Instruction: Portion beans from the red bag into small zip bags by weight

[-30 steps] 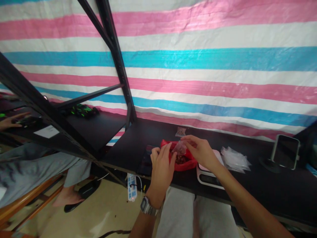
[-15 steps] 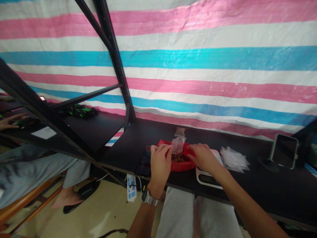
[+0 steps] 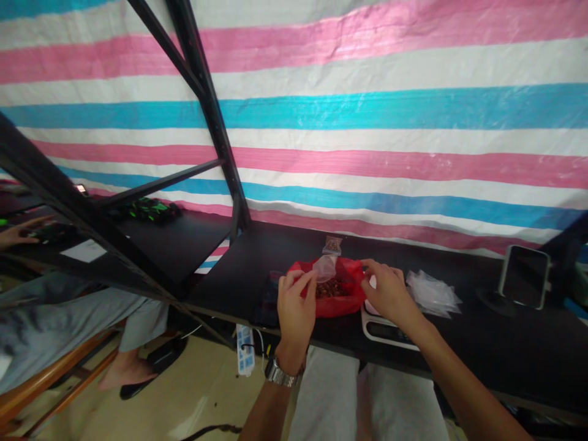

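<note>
A red plastic bag (image 3: pixel 340 305) lies spread on the black table, with small brown pieces (image 3: pixel 329 288) inside it. My left hand (image 3: pixel 296 303) pinches a small clear plastic bag (image 3: pixel 326 267) over the red bag's opening; whether anything is in the clear bag I cannot tell. On the other side, my right hand (image 3: pixel 388 293) has thumb and fingers closed on the red bag's right edge, pulling it upward. Below my right hand sits a white scale (image 3: pixel 383 334), partly covered. A filled small bag of brown pieces (image 3: pixel 332 245) lies behind the red bag.
Right of the scale is a pile of clear bags (image 3: pixel 432 293), then a phone-like device on a stand (image 3: pixel 524 277). A dark phone (image 3: pixel 266 303) lies left of the red bag. Black metal frame bars (image 3: pixel 215 116) rise at left, where another person's hand (image 3: pixel 22 233) shows.
My right hand has moved slightly right and drawn the red bag's edge out and up. The clear bag in my left hand has tipped lower and to the left.
</note>
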The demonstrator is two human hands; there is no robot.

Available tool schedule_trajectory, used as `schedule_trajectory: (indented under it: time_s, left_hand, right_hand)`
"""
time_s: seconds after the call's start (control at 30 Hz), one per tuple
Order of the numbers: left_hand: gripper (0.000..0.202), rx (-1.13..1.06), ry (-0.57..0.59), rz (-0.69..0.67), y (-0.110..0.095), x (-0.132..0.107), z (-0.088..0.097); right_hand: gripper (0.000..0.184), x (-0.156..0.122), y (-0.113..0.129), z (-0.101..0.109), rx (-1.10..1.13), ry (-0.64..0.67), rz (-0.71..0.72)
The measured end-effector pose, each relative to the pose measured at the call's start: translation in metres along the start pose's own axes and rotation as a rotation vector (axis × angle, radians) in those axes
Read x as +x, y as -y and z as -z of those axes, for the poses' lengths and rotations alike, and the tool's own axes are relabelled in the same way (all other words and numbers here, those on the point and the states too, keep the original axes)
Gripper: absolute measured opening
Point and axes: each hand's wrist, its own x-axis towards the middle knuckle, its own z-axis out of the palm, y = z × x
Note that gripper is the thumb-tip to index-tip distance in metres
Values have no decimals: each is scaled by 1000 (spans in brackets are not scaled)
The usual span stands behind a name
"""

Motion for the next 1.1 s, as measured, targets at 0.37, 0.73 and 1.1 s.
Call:
schedule_trajectory:
  time_s: [0.37,0.73,1.1]
  left_hand:
    - [17,-228,21,26,-13,-2,15]
    - [20,-114,72,-112,-15,3,30]
    - [23,-334,161,122,-21,-7,39]
  right_hand:
    - [43,-20,28,24,314,-240,147]
    - [26,-4,57,13,828,-59,27]
    - [40,-20,4,30,845,-281,-25]
